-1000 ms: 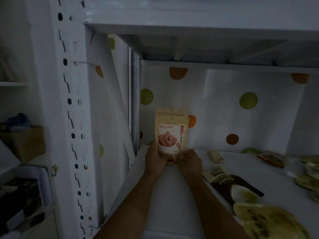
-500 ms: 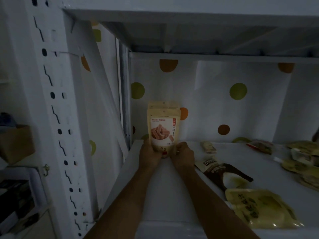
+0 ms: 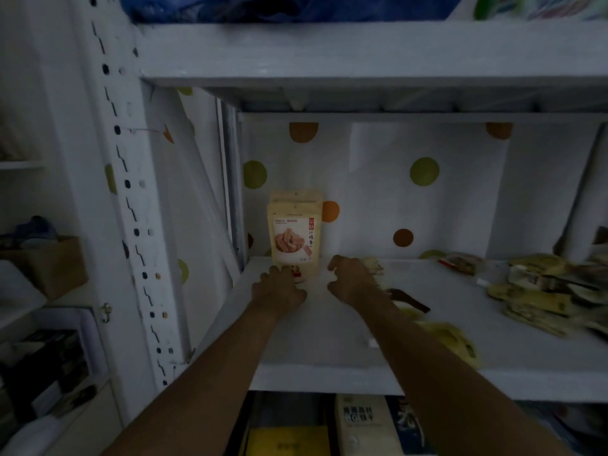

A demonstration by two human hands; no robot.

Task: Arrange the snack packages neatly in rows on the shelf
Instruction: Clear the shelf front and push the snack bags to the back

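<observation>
A beige snack pouch [image 3: 294, 235] with a picture of orange sticks stands upright at the back left corner of the white shelf [image 3: 322, 337], with a second like pouch right behind it. My left hand [image 3: 279, 289] rests at the pouch's bottom edge, fingers curled against it. My right hand [image 3: 353, 281] is off the pouch, a little to its right, fingers apart and empty. Behind that hand lies a small pale packet [image 3: 373, 266]. A dark brown pouch [image 3: 409, 301] and a yellow pouch [image 3: 452, 340] lie flat under my right forearm.
A loose heap of yellow and green packets [image 3: 546, 291] lies at the shelf's right. A red packet [image 3: 460, 263] lies near the dotted back wall. The perforated upright [image 3: 131, 209] stands at left. More packages [image 3: 358, 426] sit on the shelf below.
My right hand has let go of the standing pouch and moved to the right. The left hand stays at the pouch's base. The view has pulled back and tilted up.
</observation>
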